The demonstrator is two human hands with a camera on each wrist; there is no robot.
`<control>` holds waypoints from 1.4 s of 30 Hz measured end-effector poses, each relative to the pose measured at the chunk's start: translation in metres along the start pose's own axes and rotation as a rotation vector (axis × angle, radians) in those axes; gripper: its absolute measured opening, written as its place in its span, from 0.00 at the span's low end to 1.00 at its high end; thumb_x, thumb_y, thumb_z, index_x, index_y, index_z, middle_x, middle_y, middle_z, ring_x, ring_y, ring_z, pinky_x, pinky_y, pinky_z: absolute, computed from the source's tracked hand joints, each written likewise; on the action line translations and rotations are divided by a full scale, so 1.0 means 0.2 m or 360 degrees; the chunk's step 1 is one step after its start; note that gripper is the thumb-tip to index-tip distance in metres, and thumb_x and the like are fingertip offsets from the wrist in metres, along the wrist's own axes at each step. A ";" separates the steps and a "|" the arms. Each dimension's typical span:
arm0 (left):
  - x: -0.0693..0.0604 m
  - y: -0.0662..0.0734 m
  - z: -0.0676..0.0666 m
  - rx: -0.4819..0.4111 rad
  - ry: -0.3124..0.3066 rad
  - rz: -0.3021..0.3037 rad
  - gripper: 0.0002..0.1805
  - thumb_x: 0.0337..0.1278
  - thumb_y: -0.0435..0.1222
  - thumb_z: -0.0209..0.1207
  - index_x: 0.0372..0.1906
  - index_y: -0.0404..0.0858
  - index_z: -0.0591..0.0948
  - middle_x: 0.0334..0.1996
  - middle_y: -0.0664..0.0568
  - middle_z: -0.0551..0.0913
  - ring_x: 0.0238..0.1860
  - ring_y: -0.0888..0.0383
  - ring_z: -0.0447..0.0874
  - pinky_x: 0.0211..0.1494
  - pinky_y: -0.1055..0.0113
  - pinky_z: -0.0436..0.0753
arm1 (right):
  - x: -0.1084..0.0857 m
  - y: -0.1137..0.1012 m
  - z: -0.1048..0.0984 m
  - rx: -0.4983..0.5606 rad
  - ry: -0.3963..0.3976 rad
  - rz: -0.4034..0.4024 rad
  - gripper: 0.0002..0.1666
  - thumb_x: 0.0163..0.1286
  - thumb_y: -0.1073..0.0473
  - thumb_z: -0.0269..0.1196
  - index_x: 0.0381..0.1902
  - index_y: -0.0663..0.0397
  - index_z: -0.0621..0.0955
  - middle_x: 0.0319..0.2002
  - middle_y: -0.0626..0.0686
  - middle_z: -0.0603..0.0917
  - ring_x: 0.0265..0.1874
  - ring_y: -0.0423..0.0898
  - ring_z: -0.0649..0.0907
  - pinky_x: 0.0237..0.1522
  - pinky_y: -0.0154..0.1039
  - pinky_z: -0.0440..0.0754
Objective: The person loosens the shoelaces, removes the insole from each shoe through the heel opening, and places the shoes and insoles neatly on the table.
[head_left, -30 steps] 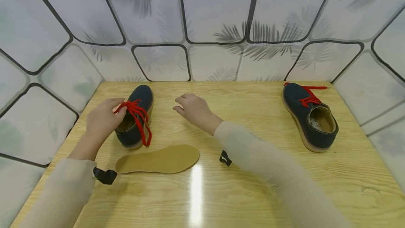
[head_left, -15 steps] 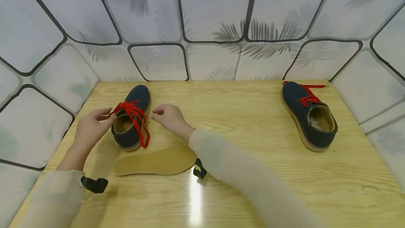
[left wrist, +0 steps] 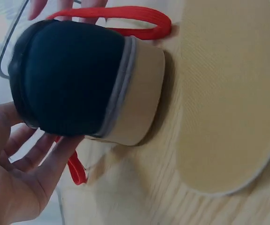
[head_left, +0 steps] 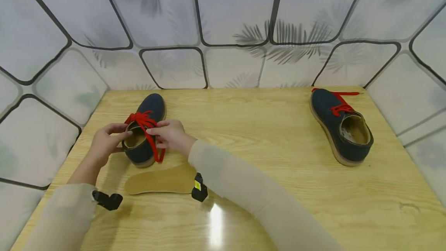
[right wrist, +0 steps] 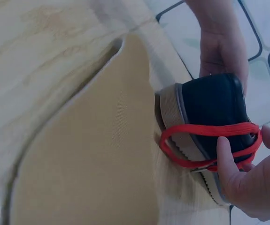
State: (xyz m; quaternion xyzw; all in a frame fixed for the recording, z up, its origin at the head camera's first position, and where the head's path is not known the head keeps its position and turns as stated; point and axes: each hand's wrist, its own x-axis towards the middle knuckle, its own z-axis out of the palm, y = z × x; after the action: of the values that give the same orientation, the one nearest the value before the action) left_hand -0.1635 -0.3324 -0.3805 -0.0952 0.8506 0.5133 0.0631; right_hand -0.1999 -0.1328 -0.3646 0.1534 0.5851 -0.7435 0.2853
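A dark blue shoe point(head_left: 152, 105) stands on the left of the table, toe away, its red laces point(head_left: 141, 118) hanging over its right side. My left hand point(head_left: 101, 144) holds the left rim of its opening, thumb at the inside and fingers along the outer side. On the right side my right hand point(head_left: 174, 136) grips the rim and a strand of lace. The left wrist view shows the heel point(left wrist: 73, 79) with left fingers point(left wrist: 55, 161) under the collar. In the right wrist view a right finger point(right wrist: 226, 161) presses on the shoe's side point(right wrist: 210, 98).
A tan insole point(head_left: 156, 182) lies on the table in front of the shoe, its right end behind my right wrist. A second blue shoe point(head_left: 353, 152) with red laces stands at the back right. Patterned cloth walls point(head_left: 233, 67) surround the table's back and sides.
My right hand has moved left from the bare table to the shoe and taken hold of its right side. My left hand has left the lace and moved down to the shoe's rim.
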 end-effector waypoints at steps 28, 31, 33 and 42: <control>0.07 0.12 0.11 -0.0865 -0.0317 -0.0597 0.35 0.57 0.42 0.63 0.67 0.46 0.60 0.35 0.67 0.81 0.37 0.67 0.82 0.40 0.69 0.83 | 0.09 -0.06 -0.19 -0.0104 -0.0080 0.0117 0.23 0.53 0.72 0.68 0.47 0.51 0.78 0.31 0.52 0.82 0.33 0.48 0.81 0.45 0.53 0.82; 0.08 0.14 0.14 -0.0872 -0.0280 -0.0612 0.36 0.54 0.43 0.64 0.66 0.46 0.62 0.35 0.66 0.80 0.37 0.66 0.82 0.40 0.69 0.83 | 0.09 -0.07 -0.23 -0.0117 -0.0070 0.0128 0.23 0.53 0.72 0.68 0.46 0.51 0.78 0.30 0.52 0.82 0.31 0.47 0.80 0.45 0.52 0.82; 0.08 0.15 0.16 -0.0871 -0.0266 -0.0625 0.37 0.54 0.43 0.64 0.68 0.46 0.61 0.37 0.66 0.79 0.38 0.66 0.81 0.40 0.70 0.83 | 0.10 -0.08 -0.25 -0.0126 -0.0058 0.0145 0.22 0.53 0.72 0.67 0.46 0.50 0.79 0.29 0.52 0.83 0.31 0.47 0.81 0.44 0.50 0.83; 0.12 0.21 0.26 -0.0863 -0.0211 -0.0679 0.41 0.56 0.43 0.62 0.73 0.48 0.57 0.43 0.64 0.73 0.53 0.58 0.72 0.39 0.71 0.82 | 0.11 -0.10 -0.33 -0.0143 0.0007 0.0151 0.21 0.54 0.72 0.66 0.47 0.51 0.80 0.30 0.51 0.84 0.29 0.46 0.81 0.45 0.49 0.83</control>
State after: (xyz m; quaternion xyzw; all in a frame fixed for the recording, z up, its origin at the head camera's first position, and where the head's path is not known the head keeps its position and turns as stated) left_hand -0.1966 -0.2694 -0.3734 -0.2505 0.6382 0.7009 0.1966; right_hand -0.2374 -0.0713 -0.3788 0.1697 0.6106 -0.7018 0.3253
